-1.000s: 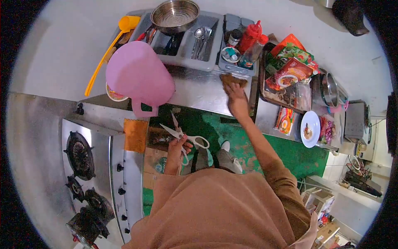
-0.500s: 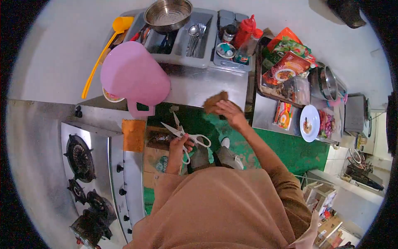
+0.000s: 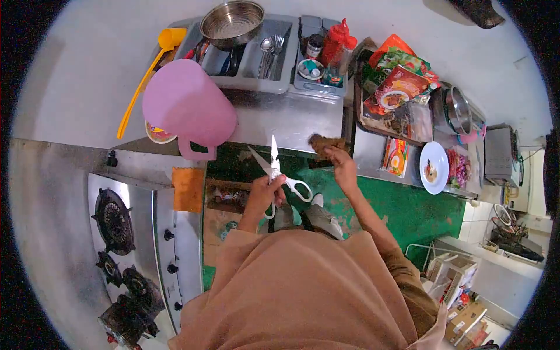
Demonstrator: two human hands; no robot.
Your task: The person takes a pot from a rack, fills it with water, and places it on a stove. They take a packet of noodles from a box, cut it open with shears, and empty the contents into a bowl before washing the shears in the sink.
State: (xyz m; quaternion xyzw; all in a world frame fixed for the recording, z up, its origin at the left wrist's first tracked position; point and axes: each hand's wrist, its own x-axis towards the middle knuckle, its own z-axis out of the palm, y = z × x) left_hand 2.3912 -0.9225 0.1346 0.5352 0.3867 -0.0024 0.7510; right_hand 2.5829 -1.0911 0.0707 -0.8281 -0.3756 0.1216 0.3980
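My left hand (image 3: 263,197) is closed around a pair of white-handled scissors (image 3: 275,164), whose blades stand apart and point up and away from me. My right hand (image 3: 341,166) grips a crumpled brown cloth (image 3: 326,146) at the front edge of the steel counter (image 3: 291,119), by the gap between two counter sections. A large pink pitcher (image 3: 189,105) stands on the counter left of both hands, its handle towards me.
A gas stove (image 3: 131,233) lies to the left, with an orange cloth (image 3: 188,189) beside it. Behind are a grey cutlery tray (image 3: 283,81) and a steel steamer pan (image 3: 232,24). On the right stand a tray of food packets (image 3: 402,93), a white plate (image 3: 434,169) and a noodle packet (image 3: 395,156).
My right hand has moved right along the counter edge with the cloth. My left hand has shifted right and up, and the scissors now point more upright.
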